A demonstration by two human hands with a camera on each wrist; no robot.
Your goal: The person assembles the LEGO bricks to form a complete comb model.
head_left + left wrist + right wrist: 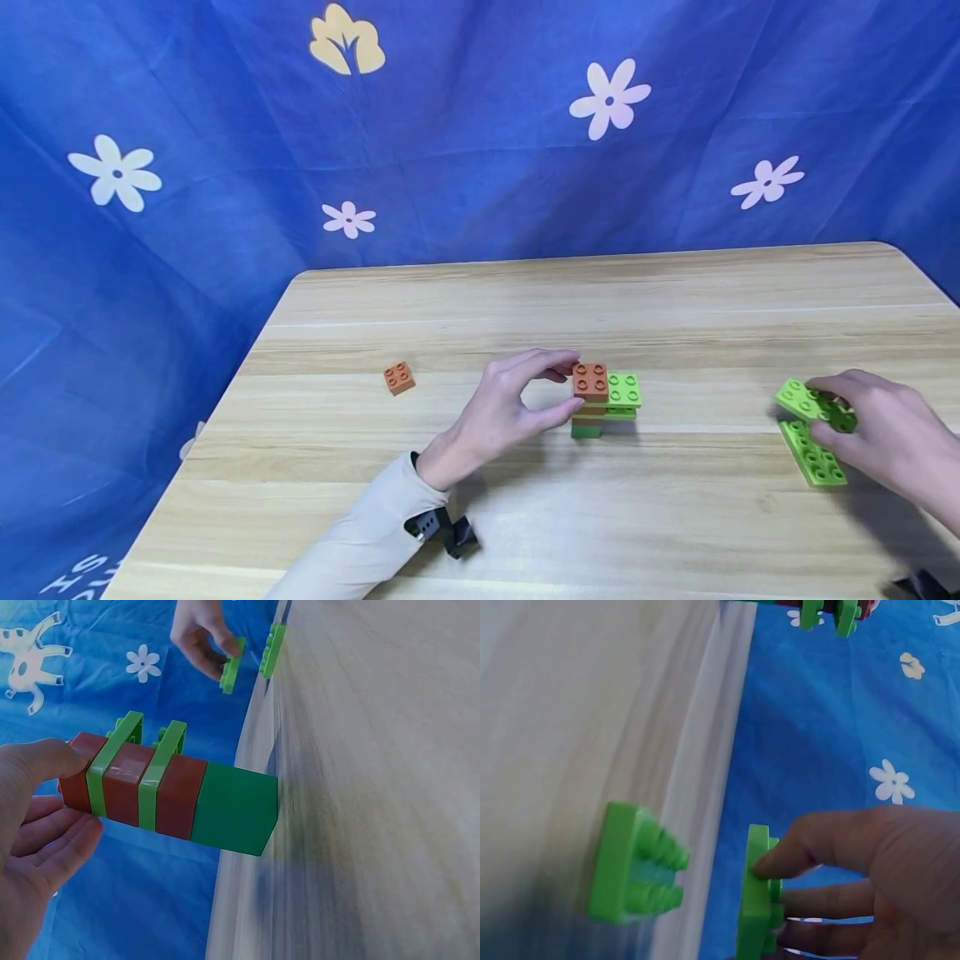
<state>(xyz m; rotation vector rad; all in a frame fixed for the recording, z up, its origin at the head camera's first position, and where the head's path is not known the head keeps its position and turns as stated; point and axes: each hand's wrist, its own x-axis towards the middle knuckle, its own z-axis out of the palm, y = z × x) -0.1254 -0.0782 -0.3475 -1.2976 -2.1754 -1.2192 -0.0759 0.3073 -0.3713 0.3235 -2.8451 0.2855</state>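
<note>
A small tower of toy building bricks stands upright mid-table, a dark green brick (236, 810) at its base. Above that, brown bricks alternate with two light green plates (624, 389) that stick out to the right. My left hand (495, 408) pinches the tower's top brown brick (590, 380) from the left, between thumb and fingers. At the right, my right hand (888, 425) grips a light green studded plate (754, 900) by thumb and fingers, raised over the table. Just below it lies a second light green plate (816, 463), studs up, partly overlapped in the head view.
A loose brown brick (399, 378) lies to the left on the wooden table (337, 317). Behind the table's far edge hangs a blue cloth (480, 192) printed with flowers. A black strapped device (442, 531) sits at my left wrist.
</note>
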